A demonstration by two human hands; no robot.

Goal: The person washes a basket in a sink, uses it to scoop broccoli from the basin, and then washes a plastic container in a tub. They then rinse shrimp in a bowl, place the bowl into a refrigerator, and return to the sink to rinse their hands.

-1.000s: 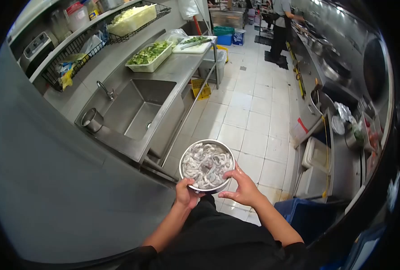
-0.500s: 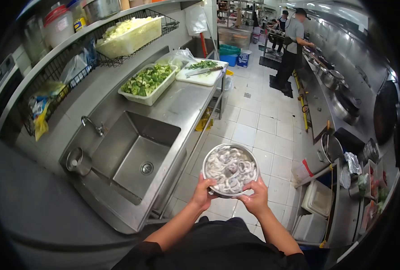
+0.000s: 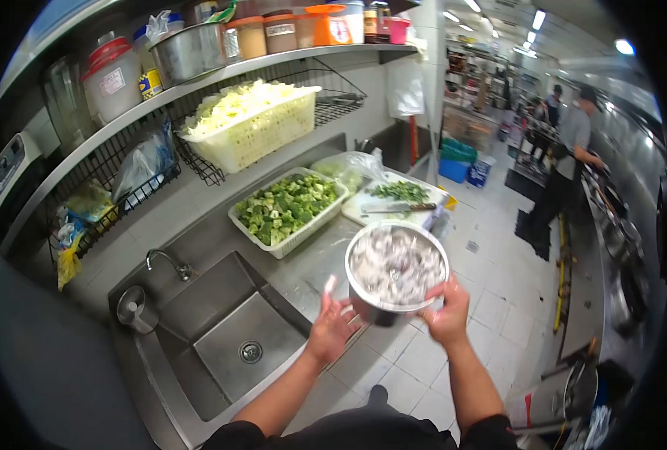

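A round metal pot point(image 3: 384, 313), filled with pale, curled pieces that look like cut squid point(image 3: 395, 264), is held up in front of me beside the counter. My right hand point(image 3: 447, 309) grips its near right rim, thumb and fingers closed on the edge. At the pot's lower left, my left hand point(image 3: 332, 330) is open, thumb raised and fingers stretched toward the wall. Whether those fingertips touch the pot cannot be made out. The contents are blurred by motion.
Left lies a steel sink point(image 3: 232, 341) with a faucet point(image 3: 170, 262). On the counter stand a broccoli basket point(image 3: 292, 244) and a cutting board point(image 3: 374, 214) with a knife point(image 3: 401, 208) and chopped greens. A shelf point(image 3: 273, 60) hangs above. A person point(image 3: 573, 142) works at the right-hand stoves.
The pot has risen and shifted slightly right, toward the counter in view. My left hand has let go of its rim and opened; my right still grips. The view has turned left.
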